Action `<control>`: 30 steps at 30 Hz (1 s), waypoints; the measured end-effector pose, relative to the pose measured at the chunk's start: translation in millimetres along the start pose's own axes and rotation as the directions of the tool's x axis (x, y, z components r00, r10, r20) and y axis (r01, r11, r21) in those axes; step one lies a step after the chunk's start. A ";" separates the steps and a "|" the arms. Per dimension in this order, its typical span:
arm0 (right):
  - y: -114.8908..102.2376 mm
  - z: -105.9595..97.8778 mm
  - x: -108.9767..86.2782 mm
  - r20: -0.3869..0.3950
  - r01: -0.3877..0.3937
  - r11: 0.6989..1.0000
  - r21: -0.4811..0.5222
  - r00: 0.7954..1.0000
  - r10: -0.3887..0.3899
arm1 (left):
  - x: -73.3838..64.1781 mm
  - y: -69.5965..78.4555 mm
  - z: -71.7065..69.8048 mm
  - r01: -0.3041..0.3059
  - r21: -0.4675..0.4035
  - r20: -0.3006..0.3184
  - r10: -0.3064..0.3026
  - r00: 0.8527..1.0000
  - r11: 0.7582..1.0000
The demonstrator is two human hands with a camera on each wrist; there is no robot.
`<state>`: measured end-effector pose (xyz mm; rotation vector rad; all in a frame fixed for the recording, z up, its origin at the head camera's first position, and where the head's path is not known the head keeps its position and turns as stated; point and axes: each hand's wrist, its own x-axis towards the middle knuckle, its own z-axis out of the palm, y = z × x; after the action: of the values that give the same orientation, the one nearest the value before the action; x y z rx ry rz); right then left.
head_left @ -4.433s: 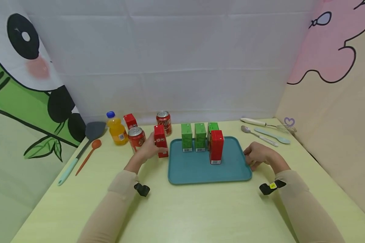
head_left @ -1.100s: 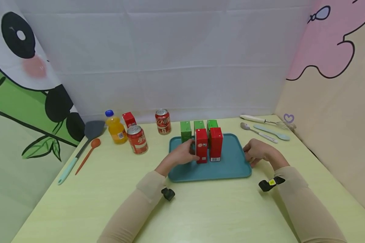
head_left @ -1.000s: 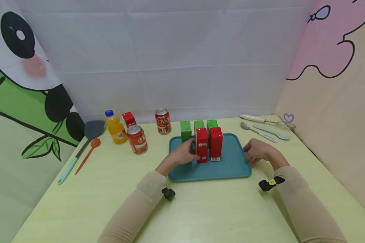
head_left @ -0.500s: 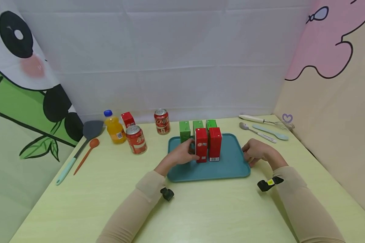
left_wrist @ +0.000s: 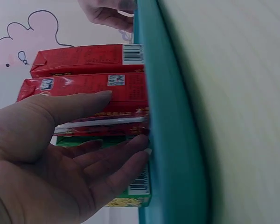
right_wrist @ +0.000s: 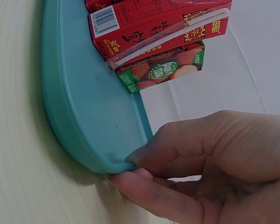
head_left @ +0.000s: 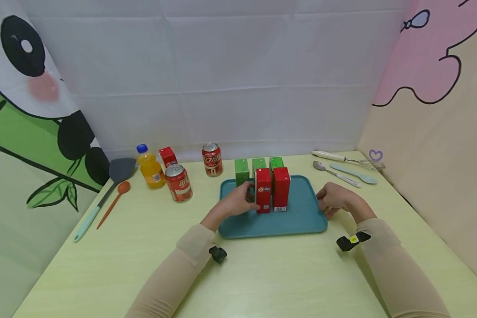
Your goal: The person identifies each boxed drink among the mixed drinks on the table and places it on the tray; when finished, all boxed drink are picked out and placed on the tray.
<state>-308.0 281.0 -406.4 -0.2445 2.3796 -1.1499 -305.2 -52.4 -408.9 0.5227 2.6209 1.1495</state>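
Observation:
My left hand (head_left: 238, 201) holds a red drink carton (head_left: 263, 194) that stands upright on the teal tray (head_left: 294, 225). In the left wrist view, its thumb (left_wrist: 79, 107) lies along the carton's printed face; several fingers spread below, beside a green drink carton (left_wrist: 139, 186), and part of the grip is hidden. A second red carton (head_left: 281, 190) stands just right of the held one. Behind them, three green cartons (head_left: 241, 170) form a row along the tray's back. My right hand (head_left: 335, 198) pinches the tray's right rim (right_wrist: 116, 165) between thumb and fingers.
Left of the tray are two red soda cans (head_left: 178, 183), an orange juice bottle (head_left: 151, 170) and another red carton (head_left: 168, 156). A spatula (head_left: 99, 205) and an orange spoon (head_left: 115, 203) lie far left. A whisk (head_left: 342, 157) and smaller utensils (head_left: 351, 173) lie right.
Over the longer span, my left hand has carried the red carton from beside the can rightward onto the tray. During the last second it has stayed there. My right hand has kept to the rim.

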 end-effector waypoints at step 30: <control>0.5 1.2 0.5 -0.009 0.010 1.000 -0.010 1.000 -0.010 | -51.7 8.3 -102.9 -0.042 0.036 -0.270 0.050 0.961 0.998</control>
<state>-307.7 280.4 -407.6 -0.2555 2.3950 -1.1461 -292.0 -136.4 -330.8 0.4633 2.8744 1.2803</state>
